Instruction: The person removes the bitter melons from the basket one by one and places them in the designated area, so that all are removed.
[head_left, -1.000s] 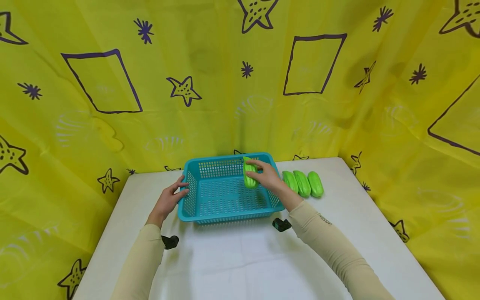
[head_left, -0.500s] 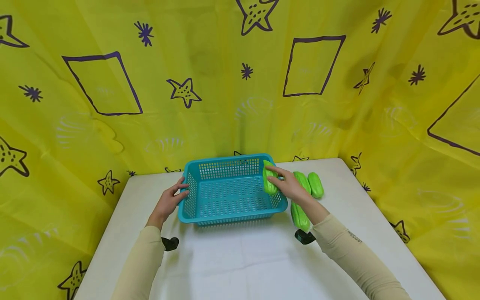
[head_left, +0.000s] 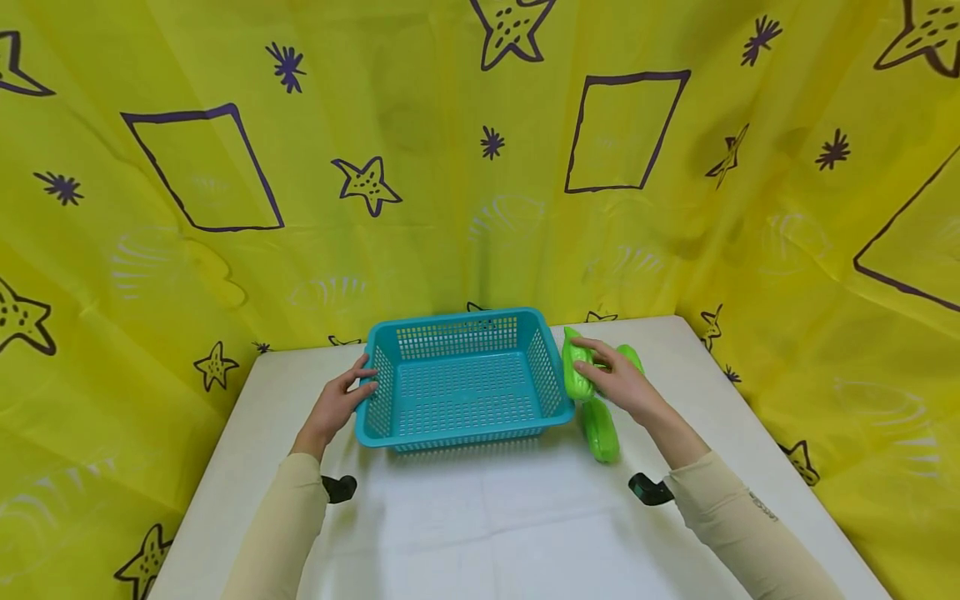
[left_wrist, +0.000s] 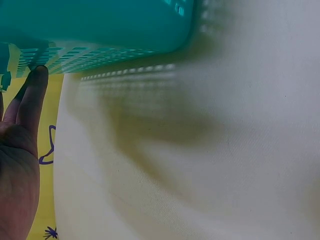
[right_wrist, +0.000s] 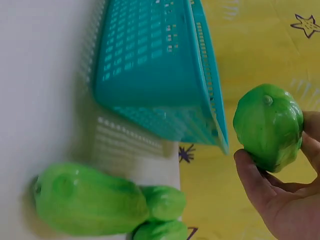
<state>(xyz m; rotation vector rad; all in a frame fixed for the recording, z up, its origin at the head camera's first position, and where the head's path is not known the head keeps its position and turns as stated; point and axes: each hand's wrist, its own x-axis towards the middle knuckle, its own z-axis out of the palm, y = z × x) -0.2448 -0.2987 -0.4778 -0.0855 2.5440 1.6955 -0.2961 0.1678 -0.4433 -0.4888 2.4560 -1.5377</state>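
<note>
My right hand (head_left: pixel 615 377) pinches a green gourd-like vegetable (head_left: pixel 576 367), glossy and ribbed, between thumb and fingers. It hangs just outside the right rim of the blue plastic basket (head_left: pixel 465 437). In the right wrist view the held gourd (right_wrist: pixel 270 125) shows its stem end, apart from the basket wall. My left hand (head_left: pixel 336 404) holds the basket's left rim, with finger and thumb over the edge. From the left wrist view, a finger of the left hand (left_wrist: pixel 17 145) reaches the basket's mesh side (left_wrist: pixel 85 57). The basket's visible floor is bare.
Another green gourd (head_left: pixel 602 432) lies on the white table (head_left: pixel 480 517) near the basket's front right corner. Behind my right hand, a further gourd (head_left: pixel 630 358) is partly hidden. A yellow patterned curtain (head_left: pixel 442 250) closes off the back and sides.
My right hand has carried the gourd rightward from over the basket to beyond its right rim. The front gourd, earlier hidden by the arm, now shows. My left hand stays on the basket.
</note>
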